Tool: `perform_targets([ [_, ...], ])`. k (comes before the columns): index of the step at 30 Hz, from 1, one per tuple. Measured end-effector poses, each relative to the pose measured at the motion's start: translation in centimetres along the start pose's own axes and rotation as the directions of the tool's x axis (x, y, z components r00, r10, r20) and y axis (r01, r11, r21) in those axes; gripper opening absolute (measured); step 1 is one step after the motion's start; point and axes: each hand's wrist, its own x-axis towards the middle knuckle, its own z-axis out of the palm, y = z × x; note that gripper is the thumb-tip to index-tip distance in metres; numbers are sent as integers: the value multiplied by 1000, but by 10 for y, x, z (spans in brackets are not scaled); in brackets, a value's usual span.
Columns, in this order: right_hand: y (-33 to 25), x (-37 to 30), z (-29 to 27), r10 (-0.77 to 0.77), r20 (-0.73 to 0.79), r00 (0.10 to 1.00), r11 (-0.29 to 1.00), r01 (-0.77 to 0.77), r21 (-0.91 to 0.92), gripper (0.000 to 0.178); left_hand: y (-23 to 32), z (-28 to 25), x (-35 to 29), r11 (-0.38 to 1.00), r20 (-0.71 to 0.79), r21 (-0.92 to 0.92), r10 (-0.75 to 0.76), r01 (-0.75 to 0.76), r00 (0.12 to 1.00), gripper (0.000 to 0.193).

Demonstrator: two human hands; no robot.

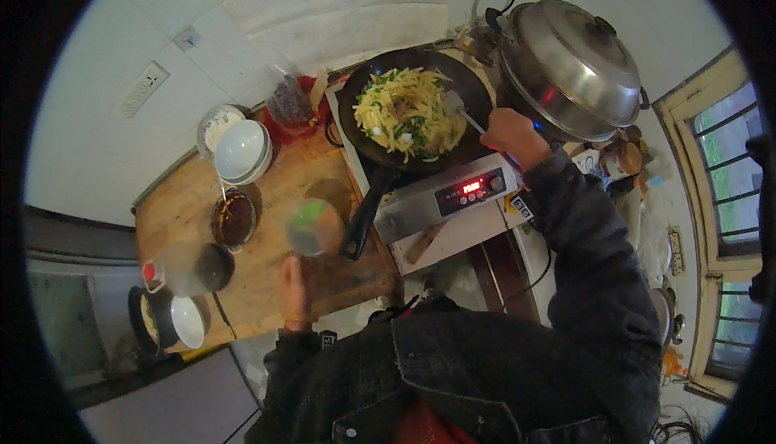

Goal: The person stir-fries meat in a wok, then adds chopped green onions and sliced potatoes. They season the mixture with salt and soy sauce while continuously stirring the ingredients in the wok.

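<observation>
My right hand grips the spatula over the pan.
I see the blade at the right edge of the food, the pan on the cooker; my left hand is blurred near a container, its grip I cannot tell.

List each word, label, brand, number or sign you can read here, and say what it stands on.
None reads clearly.
Cooker display: glowing red characters, too blurred to read surely.
Left cuff patch: pale marks on black, too small.
White packet by the window: print too small.
</observation>
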Motion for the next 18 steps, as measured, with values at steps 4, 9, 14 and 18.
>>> perform_targets([
  [4,17,9,-13,-24,297,955,997,45,-62,20,15,-7,-8,912,-258,311,351,-266,900,34],
  [9,30,-11,-33,-58,-100,993,987,72,141,31,84,22,-39,837,8,389,414,-384,910,31],
  [14,21,-18,-47,-205,-51,977,926,210,313,36,132,104,-50,871,314,346,243,-349,918,34],
  [18,-6,-5,-22,-357,128,925,907,311,283,37,146,139,-48,970,440,240,-73,-39,895,43],
])
